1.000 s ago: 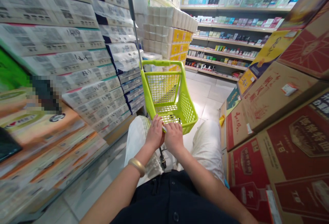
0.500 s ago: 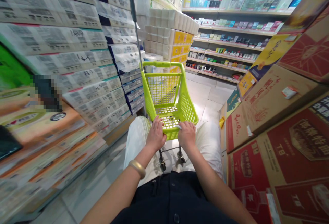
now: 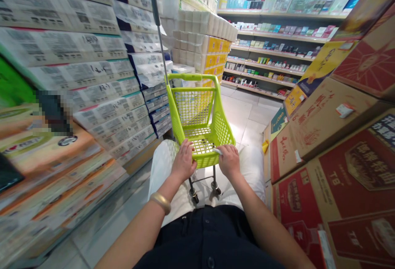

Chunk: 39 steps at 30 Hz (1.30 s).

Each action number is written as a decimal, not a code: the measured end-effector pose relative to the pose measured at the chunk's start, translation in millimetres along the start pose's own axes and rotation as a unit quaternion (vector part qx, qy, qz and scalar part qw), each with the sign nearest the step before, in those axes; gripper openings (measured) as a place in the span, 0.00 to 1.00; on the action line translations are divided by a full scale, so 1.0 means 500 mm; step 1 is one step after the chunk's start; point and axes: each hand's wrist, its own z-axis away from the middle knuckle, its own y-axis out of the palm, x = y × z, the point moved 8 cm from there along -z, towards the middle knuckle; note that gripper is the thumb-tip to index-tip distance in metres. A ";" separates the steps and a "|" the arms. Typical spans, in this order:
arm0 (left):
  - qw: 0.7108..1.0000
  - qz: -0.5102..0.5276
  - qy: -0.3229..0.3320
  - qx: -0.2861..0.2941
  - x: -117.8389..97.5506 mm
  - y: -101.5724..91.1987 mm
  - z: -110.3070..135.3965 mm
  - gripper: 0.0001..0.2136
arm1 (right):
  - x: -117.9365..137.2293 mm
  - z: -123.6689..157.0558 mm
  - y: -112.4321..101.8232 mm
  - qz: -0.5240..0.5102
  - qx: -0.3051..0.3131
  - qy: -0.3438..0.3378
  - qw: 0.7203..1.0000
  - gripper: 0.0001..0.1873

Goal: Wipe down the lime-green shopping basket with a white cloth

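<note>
Left hand: (image 3: 184, 161) curled over the near rim of the basket, fingers together and hooked inside, gripping the plastic; a gold bangle (image 3: 160, 202) sits on the wrist.
Right hand: (image 3: 229, 161) laid over the same rim, fingers close together; a small white item (image 3: 217, 151) shows at its thumb side, too small to name, and whether it is pinched I cannot tell.
Basket: (image 3: 194, 106) lime-green plastic mesh, on wheels (image 3: 194, 195), directly ahead of the person's white trousers (image 3: 249, 170). Its inside looks bare. A tall pole (image 3: 156, 22) rises from its far left corner.
Hold: both hands on the near rim, well apart, which looks suited to pushing and steering.
Left: packs of tissue (image 3: 77, 67) stacked high, just beside the basket.
Right: cardboard cartons (image 3: 324, 129) and red cartons (image 3: 348, 186) form a near wall, leaving a narrow gap.
Far: open floor tiles (image 3: 237, 117) lead past stacked rolls (image 3: 197, 34) to shelves (image 3: 265, 51) of small goods.
</note>
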 end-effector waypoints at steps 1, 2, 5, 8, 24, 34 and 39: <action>1.000 0.000 0.001 0.000 -0.001 0.000 0.000 0.19 | -0.011 -0.001 -0.003 0.001 -0.005 0.002 1.000 0.16; 1.000 0.000 0.002 0.000 -0.003 0.001 -0.001 0.19 | -0.017 -0.001 -0.003 0.001 -0.007 0.004 1.000 0.16; 1.000 0.002 0.002 -0.001 -0.005 0.002 -0.001 0.18 | -0.020 0.002 0.001 0.003 -0.006 0.012 1.000 0.16; 1.000 0.007 0.004 0.004 -0.005 0.004 -0.002 0.18 | -0.016 0.005 0.003 0.003 -0.007 0.015 1.000 0.15; 0.999 0.018 0.004 0.045 0.046 -0.002 -0.028 0.19 | 0.020 0.020 -0.001 0.016 -0.017 0.000 1.000 0.19; 0.998 -0.015 -0.054 0.027 0.142 -0.015 -0.022 0.28 | 0.102 0.028 0.030 -0.006 0.018 -0.059 0.998 0.26; 0.991 -0.061 -0.122 -0.018 0.169 -0.031 -0.015 0.31 | 0.123 0.024 0.029 -0.055 0.023 -0.096 0.994 0.27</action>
